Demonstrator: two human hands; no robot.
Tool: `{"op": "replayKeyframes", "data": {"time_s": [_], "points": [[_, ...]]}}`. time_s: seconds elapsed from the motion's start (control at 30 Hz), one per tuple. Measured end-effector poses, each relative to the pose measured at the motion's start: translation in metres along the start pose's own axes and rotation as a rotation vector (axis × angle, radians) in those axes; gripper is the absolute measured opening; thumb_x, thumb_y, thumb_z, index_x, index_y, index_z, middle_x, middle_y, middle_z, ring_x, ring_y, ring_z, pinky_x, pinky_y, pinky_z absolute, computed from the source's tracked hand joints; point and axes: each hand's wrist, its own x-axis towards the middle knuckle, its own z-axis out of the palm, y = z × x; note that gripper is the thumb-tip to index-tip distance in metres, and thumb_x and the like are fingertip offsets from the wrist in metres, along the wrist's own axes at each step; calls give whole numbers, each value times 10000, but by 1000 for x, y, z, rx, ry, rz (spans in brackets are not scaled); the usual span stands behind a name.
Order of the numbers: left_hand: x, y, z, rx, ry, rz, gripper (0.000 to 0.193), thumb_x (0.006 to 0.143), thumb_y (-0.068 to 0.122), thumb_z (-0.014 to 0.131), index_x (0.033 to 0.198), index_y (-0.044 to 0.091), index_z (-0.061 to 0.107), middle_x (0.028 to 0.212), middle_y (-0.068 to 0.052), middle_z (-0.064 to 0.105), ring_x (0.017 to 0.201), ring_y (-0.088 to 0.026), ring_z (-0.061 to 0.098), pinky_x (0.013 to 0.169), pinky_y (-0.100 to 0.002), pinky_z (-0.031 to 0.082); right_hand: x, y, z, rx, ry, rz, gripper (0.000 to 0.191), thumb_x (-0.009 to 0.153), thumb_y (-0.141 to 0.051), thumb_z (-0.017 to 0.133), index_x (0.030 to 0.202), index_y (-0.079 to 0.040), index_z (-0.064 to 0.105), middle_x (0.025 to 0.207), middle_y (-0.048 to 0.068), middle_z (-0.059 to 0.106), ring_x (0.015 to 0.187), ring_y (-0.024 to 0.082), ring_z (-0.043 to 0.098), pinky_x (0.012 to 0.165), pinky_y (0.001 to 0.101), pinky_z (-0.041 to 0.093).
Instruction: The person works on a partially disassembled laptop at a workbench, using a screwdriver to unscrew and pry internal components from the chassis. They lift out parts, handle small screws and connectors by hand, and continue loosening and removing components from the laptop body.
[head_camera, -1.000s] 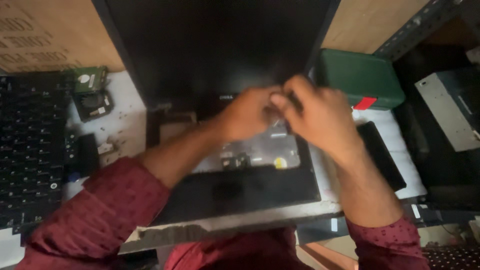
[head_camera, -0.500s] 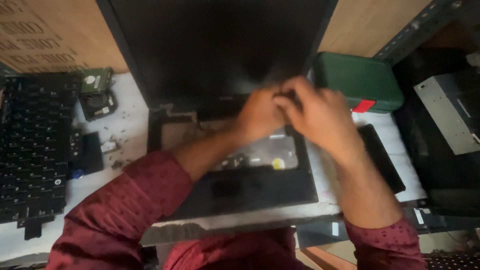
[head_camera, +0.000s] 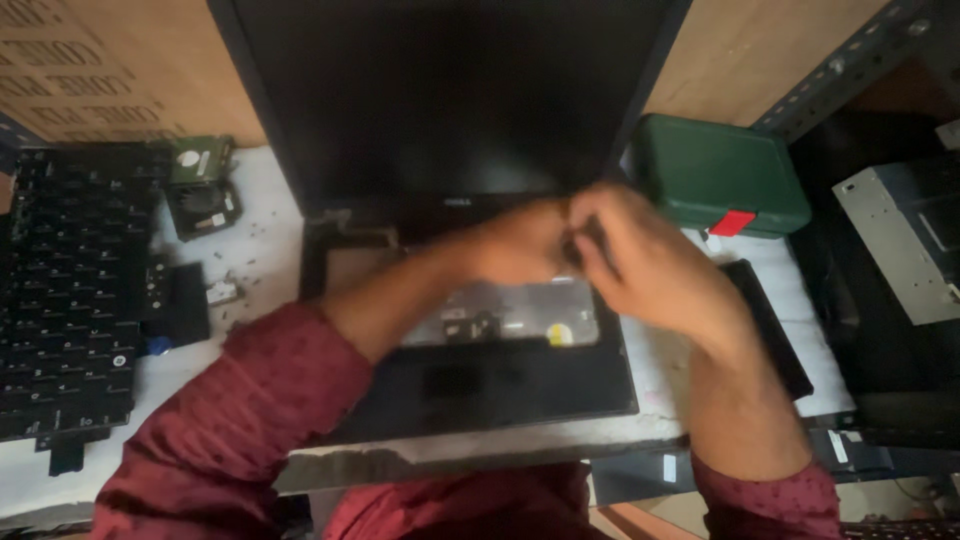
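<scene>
A dismantled black laptop (head_camera: 470, 330) sits on the white table (head_camera: 270, 215) straight in front of the person, its long axis running left to right along the table edge. The dark screen (head_camera: 450, 90) stands up at the far side and faces the person; the keyboard bay is open, showing bare metal and a yellow dot inside. Both hands meet over the far right part of that bay, close under the hinge line. The left hand (head_camera: 515, 240) is curled, fingers drawn in, knuckles touching the right hand (head_camera: 650, 265), whose fingers are bent down against the same spot. The picture is blurred there, so I cannot tell whether either grip has anything pinched in it. A detached black keyboard (head_camera: 65, 290) lies on the left of the table, with small circuit boards (head_camera: 200, 180) just beyond it. A green case (head_camera: 720, 175) with a red latch rests to the right of the screen, and a flat black slab (head_camera: 770, 320) lies beside the right forearm.
</scene>
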Motion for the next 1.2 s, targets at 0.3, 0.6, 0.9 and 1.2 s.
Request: {"op": "replayKeyframes", "data": {"time_s": [0.3,0.6,0.9,1.2], "points": [[-2,17,6,309,139,-268,299,708,212,800,948,58,712,846,-154,754,776,-320,756,737,-432,594,0,0,5,77,11,138,327,921,-99,713,1213,-45,575,943,136,740,812,304,761,660,396,584],[-32,10,0,586,23,-399,172,897,199,633,899,97,771,1006,-178,721,920,-357,722,812,-493,567,-2,12,1,153,-51,292,397,873,-159,759,1208,-70,567,934,117,730,616,237,701,510,367,519],[-36,6,12,598,73,-318,138,883,170,685,918,75,778,979,-171,719,887,-348,726,804,-490,567,-4,15,-5,73,-123,346,476,820,-170,850,1180,-70,556,839,84,715,618,178,714,492,314,513],[-32,4,20,657,9,-327,138,889,110,655,947,29,751,993,-197,712,855,-345,730,768,-490,586,-11,20,-5,297,-92,402,413,782,18,742,1148,-82,580,950,41,735,759,132,763,511,267,546]]}}
